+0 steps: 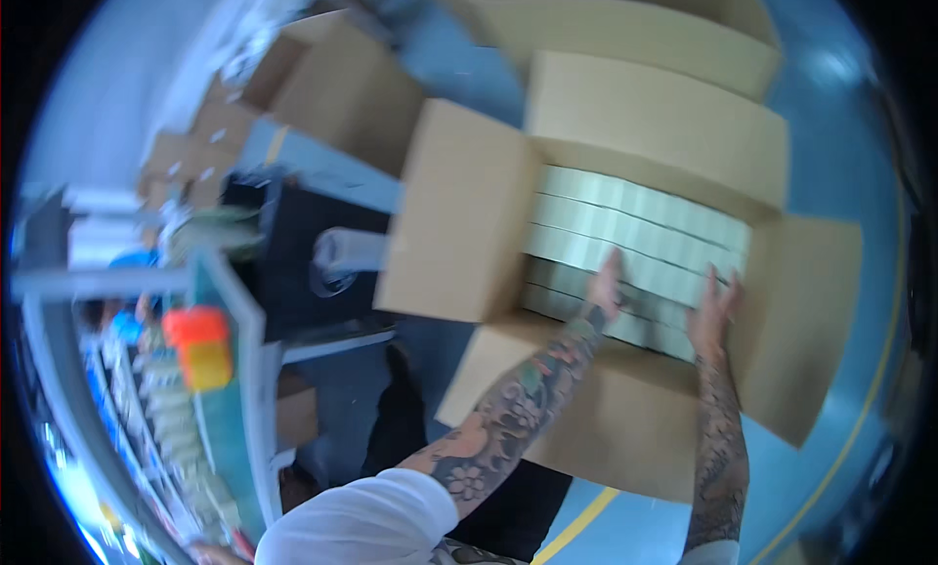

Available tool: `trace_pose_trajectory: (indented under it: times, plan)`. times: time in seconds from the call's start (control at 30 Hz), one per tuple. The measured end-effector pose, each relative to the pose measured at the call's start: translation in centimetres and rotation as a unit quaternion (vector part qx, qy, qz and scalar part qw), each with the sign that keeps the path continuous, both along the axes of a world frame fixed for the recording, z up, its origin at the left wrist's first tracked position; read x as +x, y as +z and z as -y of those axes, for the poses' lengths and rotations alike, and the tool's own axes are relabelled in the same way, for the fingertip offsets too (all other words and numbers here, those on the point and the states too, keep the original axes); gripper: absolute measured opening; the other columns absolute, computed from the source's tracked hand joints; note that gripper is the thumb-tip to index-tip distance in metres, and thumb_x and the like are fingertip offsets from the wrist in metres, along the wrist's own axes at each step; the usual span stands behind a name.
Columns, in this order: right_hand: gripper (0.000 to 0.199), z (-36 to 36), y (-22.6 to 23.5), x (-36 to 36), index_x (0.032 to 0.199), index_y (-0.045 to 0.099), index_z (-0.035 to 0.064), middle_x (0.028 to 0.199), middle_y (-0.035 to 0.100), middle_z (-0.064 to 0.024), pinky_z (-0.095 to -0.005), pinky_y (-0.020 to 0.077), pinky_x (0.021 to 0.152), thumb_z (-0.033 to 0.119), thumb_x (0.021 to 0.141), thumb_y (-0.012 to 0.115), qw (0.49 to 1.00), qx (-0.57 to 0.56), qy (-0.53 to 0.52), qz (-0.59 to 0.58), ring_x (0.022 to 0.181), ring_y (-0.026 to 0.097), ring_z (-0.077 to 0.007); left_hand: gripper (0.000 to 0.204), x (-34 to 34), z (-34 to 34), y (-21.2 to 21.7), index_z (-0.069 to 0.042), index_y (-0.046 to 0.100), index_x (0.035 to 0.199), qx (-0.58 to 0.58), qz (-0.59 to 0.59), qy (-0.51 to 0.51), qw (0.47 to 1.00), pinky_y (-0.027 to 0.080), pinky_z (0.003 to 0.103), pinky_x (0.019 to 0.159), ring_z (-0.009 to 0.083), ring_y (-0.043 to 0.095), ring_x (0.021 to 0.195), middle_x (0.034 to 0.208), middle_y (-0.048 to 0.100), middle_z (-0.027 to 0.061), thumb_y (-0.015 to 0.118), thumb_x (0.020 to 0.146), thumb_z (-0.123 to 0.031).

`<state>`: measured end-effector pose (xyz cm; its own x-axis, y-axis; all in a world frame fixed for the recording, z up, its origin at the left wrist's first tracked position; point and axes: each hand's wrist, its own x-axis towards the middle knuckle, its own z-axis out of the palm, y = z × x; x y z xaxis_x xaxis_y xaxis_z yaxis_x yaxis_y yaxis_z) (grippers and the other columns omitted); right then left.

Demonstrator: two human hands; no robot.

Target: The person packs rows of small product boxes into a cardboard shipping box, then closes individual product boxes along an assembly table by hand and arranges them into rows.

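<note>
White boxes (635, 228) look light, stiff; grip opposite ends. Right hand (713, 316) spread open; left hand (605, 290), can't tell.

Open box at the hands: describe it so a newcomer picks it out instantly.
From the blue floor at the picture's right, look just left to a big cardboard box with flaps spread. The left hand and right hand reach into it. Unlike the boxes behind, it shows rows of pale packs inside.

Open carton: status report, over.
Left hand over pale boxes, grip unclear. Right hand open at their right. Boxes in rows inside carton. Flaps folded outward, not blocking.
</note>
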<state>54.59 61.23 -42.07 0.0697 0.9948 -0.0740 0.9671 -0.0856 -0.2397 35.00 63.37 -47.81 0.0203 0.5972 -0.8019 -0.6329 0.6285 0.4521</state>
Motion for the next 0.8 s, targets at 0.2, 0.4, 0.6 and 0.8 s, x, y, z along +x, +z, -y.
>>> trace_pose_trajectory:
  times: [0.2, 0.4, 0.6, 0.8]
  plan:
    - [0.088, -0.5, -4.9, 1.6, 0.139, 0.03, 0.0159, 0.139, 0.022, -0.0239, -0.0463, 0.0229, 0.106, -0.008, 0.062, 0.065, 0.997, 0.056, 0.039, 0.02, 0.128, 0.023, -0.0407, 0.031, -5.2, 8.9, 6.4, -0.005, 0.047, 0.114, 0.367, -0.156, -0.149, 0.905, 0.044, 0.028, 0.081, 0.0097, 0.049, 0.091, 0.096, 0.053, -0.0011, 0.057, 0.089, -0.021]
    - [0.072, -0.9, -4.7, 0.3, 0.134, 0.035, 0.0074, 0.13, 0.039, -0.0246, -0.046, 0.0286, 0.102, -0.002, 0.067, 0.059, 0.983, 0.136, 0.067, 0.099, 0.121, 0.036, -0.0396, 0.019, -17.0, 23.5, 26.9, -0.005, 0.055, 0.104, 0.338, -0.2, -0.229, 0.891, 0.045, 0.024, 0.078, 0.0071, 0.052, 0.089, 0.096, 0.056, -0.0001, 0.056, 0.09, -0.017]
    - [0.06, -0.9, -2.9, -10.3, 0.131, 0.037, 0.001, 0.119, 0.047, -0.0242, -0.0433, 0.0353, 0.096, 0.004, 0.075, 0.058, 0.835, 0.246, -0.183, -0.456, 0.109, 0.047, -0.0356, 0.036, -32.1, 40.5, 41.2, 0.001, 0.054, 0.106, 0.378, -0.095, -0.066, 0.918, 0.044, 0.034, 0.091, 0.0203, 0.057, 0.101, 0.107, 0.059, 0.0122, 0.062, 0.085, -0.028]
    - [0.041, 10.2, 20.4, -32.2, 0.123, 0.042, -0.0064, 0.106, 0.055, -0.0178, -0.0337, 0.0419, 0.087, 0.012, 0.087, 0.052, 0.679, 0.381, -0.05, -0.626, 0.096, 0.054, -0.0252, 0.023, -44.5, 52.0, 47.1, -0.005, 0.059, 0.097, 0.187, -0.874, -0.075, 0.441, 0.045, 0.036, 0.081, 0.026, 0.058, 0.091, 0.098, 0.061, 0.0119, 0.065, 0.077, -0.016]
